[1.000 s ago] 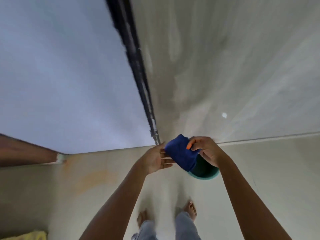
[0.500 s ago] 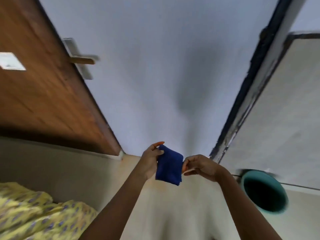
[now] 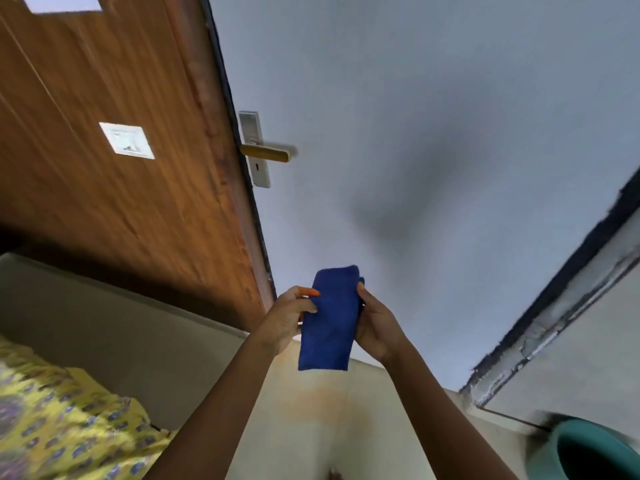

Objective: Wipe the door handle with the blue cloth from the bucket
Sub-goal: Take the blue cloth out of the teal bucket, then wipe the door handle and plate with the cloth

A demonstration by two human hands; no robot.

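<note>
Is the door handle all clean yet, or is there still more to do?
Not yet. Done: the blue cloth is out of the bucket. In hand: the left hand and right hand both hold it, folded. Left to do: the door handle is up above, untouched, so the wiping hasn't started.

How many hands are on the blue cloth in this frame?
2. The left hand pinches the cloth's left edge; the right hand grips its right edge. Both hold it up in the air, below and right of the door handle, not touching it.
</note>
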